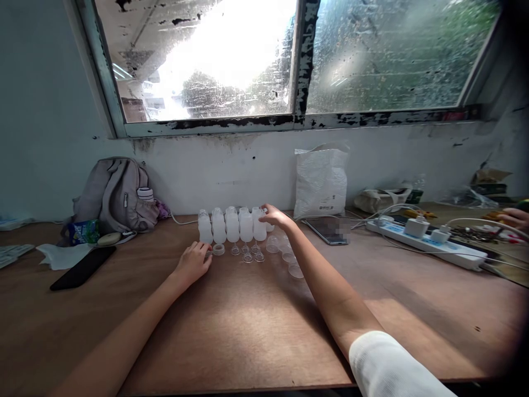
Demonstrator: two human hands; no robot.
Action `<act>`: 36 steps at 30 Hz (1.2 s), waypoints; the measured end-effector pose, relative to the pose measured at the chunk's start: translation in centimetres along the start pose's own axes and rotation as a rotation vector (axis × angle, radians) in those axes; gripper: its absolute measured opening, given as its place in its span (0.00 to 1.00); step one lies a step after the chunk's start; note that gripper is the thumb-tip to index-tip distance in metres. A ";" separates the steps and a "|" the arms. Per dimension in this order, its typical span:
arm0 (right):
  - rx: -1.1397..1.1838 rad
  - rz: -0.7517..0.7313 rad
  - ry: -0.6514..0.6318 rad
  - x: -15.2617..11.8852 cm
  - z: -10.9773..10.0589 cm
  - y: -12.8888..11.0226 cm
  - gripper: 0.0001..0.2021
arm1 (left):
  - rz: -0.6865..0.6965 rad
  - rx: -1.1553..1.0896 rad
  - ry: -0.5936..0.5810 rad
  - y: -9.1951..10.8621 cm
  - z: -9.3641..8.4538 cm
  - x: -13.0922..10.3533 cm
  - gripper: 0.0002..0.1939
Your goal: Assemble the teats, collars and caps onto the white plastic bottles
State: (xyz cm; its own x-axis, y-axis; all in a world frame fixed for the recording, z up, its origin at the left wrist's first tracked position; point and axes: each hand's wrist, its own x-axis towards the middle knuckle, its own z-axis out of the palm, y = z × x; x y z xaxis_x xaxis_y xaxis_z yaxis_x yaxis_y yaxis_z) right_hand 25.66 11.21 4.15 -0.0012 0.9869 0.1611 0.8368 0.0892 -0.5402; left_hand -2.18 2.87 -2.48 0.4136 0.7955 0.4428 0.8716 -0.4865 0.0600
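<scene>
A row of several frosted, milky baby bottles (232, 225) stands upright near the back of the table. At the row's right end my right hand (278, 216) has its thumb and fingers closed around the upper part of a bottle (259, 229); another bottle is partly hidden behind the hand. My left hand (193, 262) rests low on the table before the leftmost bottle (204, 227), fingers curled at a translucent ring mostly hidden by them. Beside it lies a bottle collar ring (219, 250). Several clear bottle nipples (247, 257) and clear dome caps (296, 270) sit in front of the row.
A grey backpack (118, 193) and a black phone (82, 268) are at the left. To the right are a white plastic bag (321, 184), a tablet-like device (326, 230) and a power strip (430, 242) with cables. Another person's hand (514, 219) shows at the far right.
</scene>
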 end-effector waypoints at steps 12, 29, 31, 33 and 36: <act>-0.254 -0.013 0.120 -3.1 -3.0 -5.4 0.14 | -0.341 0.011 -0.370 -0.8 -5.8 -0.2 0.19; -0.360 -0.180 -0.151 -9.8 7.7 -2.3 0.14 | 0.022 -0.497 -0.400 0.7 -4.3 0.3 0.18; -0.337 -0.199 -0.112 -10.5 8.1 -1.8 0.14 | 0.084 -0.524 -0.294 1.7 -3.3 0.4 0.19; -0.280 -0.263 -0.077 -11.2 8.5 -1.5 0.13 | 0.128 -0.516 -0.212 2.3 -2.1 0.2 0.19; -0.158 -0.437 -0.056 -11.8 8.9 -1.2 0.12 | 0.143 -0.478 -0.168 2.4 -0.5 -0.2 0.19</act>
State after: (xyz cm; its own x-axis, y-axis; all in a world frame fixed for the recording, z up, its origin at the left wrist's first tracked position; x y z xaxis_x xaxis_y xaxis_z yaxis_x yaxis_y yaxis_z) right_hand 19.82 0.61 -4.42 -0.3976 0.8676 0.2986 0.8246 0.4806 -0.2983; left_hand -0.27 1.35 -1.96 0.5900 0.7372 0.3294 0.6024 -0.6735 0.4284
